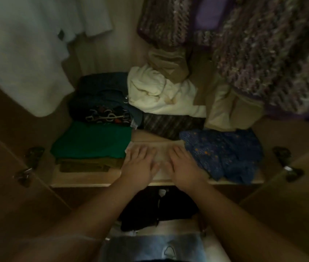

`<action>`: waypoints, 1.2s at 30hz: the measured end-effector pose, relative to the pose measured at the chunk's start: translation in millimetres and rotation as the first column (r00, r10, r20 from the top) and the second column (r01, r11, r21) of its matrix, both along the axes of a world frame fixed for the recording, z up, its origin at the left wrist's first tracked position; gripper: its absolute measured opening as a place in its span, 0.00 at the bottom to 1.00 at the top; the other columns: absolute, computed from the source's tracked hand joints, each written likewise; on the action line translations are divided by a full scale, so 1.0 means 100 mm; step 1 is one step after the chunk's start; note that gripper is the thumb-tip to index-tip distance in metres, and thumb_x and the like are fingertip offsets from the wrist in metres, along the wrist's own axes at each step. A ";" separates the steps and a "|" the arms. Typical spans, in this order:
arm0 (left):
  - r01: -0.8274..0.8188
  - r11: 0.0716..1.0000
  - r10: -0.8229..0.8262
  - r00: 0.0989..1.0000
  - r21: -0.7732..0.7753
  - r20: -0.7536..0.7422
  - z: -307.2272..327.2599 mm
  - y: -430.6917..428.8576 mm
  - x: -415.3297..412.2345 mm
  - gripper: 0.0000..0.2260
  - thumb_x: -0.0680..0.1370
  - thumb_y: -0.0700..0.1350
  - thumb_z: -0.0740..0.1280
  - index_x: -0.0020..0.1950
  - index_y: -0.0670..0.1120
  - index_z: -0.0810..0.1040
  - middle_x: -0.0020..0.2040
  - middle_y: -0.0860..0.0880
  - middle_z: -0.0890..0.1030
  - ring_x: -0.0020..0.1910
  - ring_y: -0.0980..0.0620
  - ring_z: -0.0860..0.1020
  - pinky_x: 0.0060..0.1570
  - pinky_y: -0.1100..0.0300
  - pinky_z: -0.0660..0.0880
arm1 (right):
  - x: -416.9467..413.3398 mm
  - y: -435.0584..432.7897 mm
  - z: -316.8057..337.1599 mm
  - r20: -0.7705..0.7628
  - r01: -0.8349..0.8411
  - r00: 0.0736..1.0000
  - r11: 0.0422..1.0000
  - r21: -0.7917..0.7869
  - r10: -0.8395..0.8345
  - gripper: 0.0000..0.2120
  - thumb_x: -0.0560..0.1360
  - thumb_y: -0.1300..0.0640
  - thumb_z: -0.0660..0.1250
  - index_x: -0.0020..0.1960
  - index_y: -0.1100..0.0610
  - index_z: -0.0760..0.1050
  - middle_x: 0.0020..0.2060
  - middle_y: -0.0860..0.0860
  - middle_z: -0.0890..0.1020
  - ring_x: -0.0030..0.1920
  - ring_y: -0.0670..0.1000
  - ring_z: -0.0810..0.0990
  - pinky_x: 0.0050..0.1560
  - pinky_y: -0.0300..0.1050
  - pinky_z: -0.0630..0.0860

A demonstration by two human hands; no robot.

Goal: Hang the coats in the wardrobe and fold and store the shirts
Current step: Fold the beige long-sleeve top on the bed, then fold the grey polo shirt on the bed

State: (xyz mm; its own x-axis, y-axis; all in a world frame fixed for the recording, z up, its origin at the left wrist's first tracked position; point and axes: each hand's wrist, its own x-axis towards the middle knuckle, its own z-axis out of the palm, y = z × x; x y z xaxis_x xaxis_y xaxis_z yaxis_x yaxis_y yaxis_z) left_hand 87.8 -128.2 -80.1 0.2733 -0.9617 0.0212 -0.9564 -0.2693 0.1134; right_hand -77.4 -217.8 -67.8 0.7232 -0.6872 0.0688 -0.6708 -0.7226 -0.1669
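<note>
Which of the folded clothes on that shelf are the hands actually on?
The pale folded shirt at the front middle: the left hand and right hand lie flat on it, between the green shirt and the blue dotted garment.

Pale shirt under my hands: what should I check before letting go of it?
1. The left hand and the right hand lie flat on the pale shirt: ok.
2. It sits on the shelf between the green stack and the blue patterned garment: ok.
3. Its front edge inside the shelf lip: cannot tell, the hands cover it.
4. The blue patterned garment folded: not ok, it lies rumpled.
</note>
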 end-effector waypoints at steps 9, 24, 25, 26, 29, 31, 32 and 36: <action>0.412 0.902 -0.429 0.889 -0.125 -0.164 0.38 0.72 -1.47 0.32 0.77 0.65 0.43 0.79 0.54 0.59 0.79 0.48 0.63 0.78 0.46 0.57 0.76 0.44 0.52 | -1.65 1.58 0.46 0.132 0.547 0.829 0.837 0.009 -0.543 0.29 0.80 0.46 0.54 0.78 0.54 0.60 0.77 0.55 0.63 0.78 0.57 0.58 0.76 0.57 0.58; 0.968 0.250 -0.957 0.248 0.003 -0.151 0.20 2.73 -4.88 0.30 0.80 0.64 0.49 0.81 0.55 0.54 0.81 0.47 0.56 0.80 0.45 0.52 0.77 0.47 0.49 | -4.50 5.27 0.08 0.029 0.996 0.041 0.043 0.076 -0.999 0.29 0.81 0.43 0.55 0.79 0.49 0.57 0.79 0.52 0.59 0.79 0.56 0.54 0.77 0.55 0.55; 0.977 0.213 -0.966 0.212 0.010 -0.147 0.19 2.94 -5.14 0.30 0.81 0.63 0.50 0.81 0.54 0.55 0.81 0.47 0.57 0.80 0.44 0.53 0.77 0.46 0.50 | -4.67 5.53 0.07 0.031 0.997 -0.004 -0.001 0.081 -1.000 0.28 0.81 0.44 0.55 0.79 0.49 0.57 0.79 0.52 0.59 0.79 0.56 0.54 0.77 0.54 0.55; 0.984 0.177 -0.973 0.178 0.018 -0.146 0.17 3.15 -5.40 0.29 0.81 0.63 0.50 0.81 0.54 0.55 0.81 0.46 0.57 0.80 0.44 0.53 0.77 0.45 0.50 | -4.85 5.79 0.06 0.035 0.996 -0.043 -0.040 0.086 -0.998 0.28 0.81 0.44 0.55 0.79 0.50 0.57 0.79 0.52 0.59 0.79 0.56 0.54 0.76 0.54 0.55; 0.995 0.094 -0.984 0.095 0.018 -0.147 0.11 3.84 -6.18 0.29 0.82 0.62 0.51 0.81 0.53 0.54 0.81 0.46 0.57 0.80 0.44 0.53 0.77 0.45 0.52 | -5.41 6.61 0.04 0.055 0.985 -0.140 -0.133 0.106 -0.989 0.29 0.81 0.45 0.56 0.79 0.50 0.57 0.79 0.52 0.58 0.79 0.56 0.53 0.77 0.52 0.54; 0.999 0.044 -0.986 0.043 0.002 -0.160 0.07 4.31 -6.66 0.29 0.82 0.62 0.52 0.81 0.53 0.55 0.81 0.45 0.57 0.79 0.44 0.54 0.77 0.46 0.52 | -5.79 7.12 0.02 0.051 0.974 -0.207 -0.201 0.106 -0.977 0.29 0.81 0.44 0.55 0.80 0.49 0.55 0.79 0.51 0.57 0.79 0.55 0.51 0.78 0.52 0.53; 1.000 0.009 -0.987 0.009 0.001 -0.161 0.05 4.52 -6.88 0.29 0.82 0.62 0.52 0.81 0.52 0.55 0.81 0.45 0.58 0.79 0.44 0.55 0.76 0.46 0.53 | -5.97 7.35 0.01 0.041 0.968 -0.234 -0.229 0.099 -0.971 0.29 0.81 0.44 0.55 0.80 0.49 0.54 0.79 0.52 0.57 0.79 0.54 0.51 0.77 0.52 0.53; 0.995 -0.096 -0.984 -0.094 0.004 -0.153 0.08 5.20 -7.60 0.29 0.82 0.61 0.53 0.81 0.51 0.56 0.80 0.44 0.58 0.79 0.43 0.56 0.75 0.46 0.56 | -6.51 8.07 0.01 0.026 0.938 -0.327 -0.321 0.128 -0.945 0.29 0.82 0.44 0.54 0.80 0.50 0.53 0.80 0.51 0.55 0.80 0.54 0.50 0.77 0.52 0.53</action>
State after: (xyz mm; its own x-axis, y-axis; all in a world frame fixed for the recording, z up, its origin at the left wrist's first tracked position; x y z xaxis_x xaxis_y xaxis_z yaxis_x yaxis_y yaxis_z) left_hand -672.7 391.3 -72.4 -0.9833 -0.1802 -0.0245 -0.1804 0.9494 0.2571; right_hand -728.1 589.3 -67.0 -0.8889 -0.4582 -0.0008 -0.4403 0.8547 -0.2749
